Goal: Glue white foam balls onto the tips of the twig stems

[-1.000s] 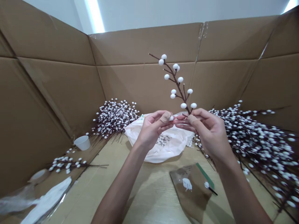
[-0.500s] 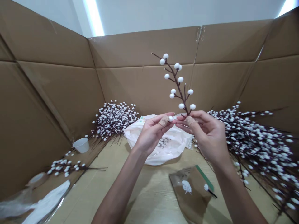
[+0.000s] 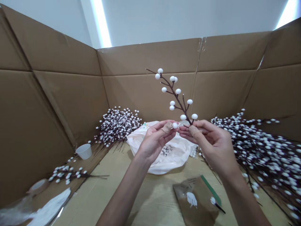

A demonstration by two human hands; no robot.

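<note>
Between the thumb and fingers of my left hand point(image 3: 157, 139) is a small white ball point(image 3: 175, 125). My right hand point(image 3: 209, 141) pinches the lower end of a brown artificial berry branch point(image 3: 175, 92), which leans up and to the left with several white balls on its twigs. Some twig tips are bare. The ball is close beside a low twig near my right fingertips; whether they touch I cannot tell. Both thumbs have tan tape round them. Behind and below my hands lies a white plastic bag point(image 3: 162, 168) with loose balls point(image 3: 167, 150) inside.
Bundles of berry branches stand at the back left point(image 3: 117, 125) and along the right point(image 3: 265, 150). A piece of cardboard point(image 3: 202, 204) with white paste and a dark stick point(image 3: 219, 207) lies in front. At left are a white cup point(image 3: 84, 151), a tape roll point(image 3: 39, 186) and cardboard walls point(image 3: 58, 103).
The branch tilts further left, and its top sits lower in view. The white ball shows more between my left fingertips, nearer the low twig. The whole view has shifted slightly.
</note>
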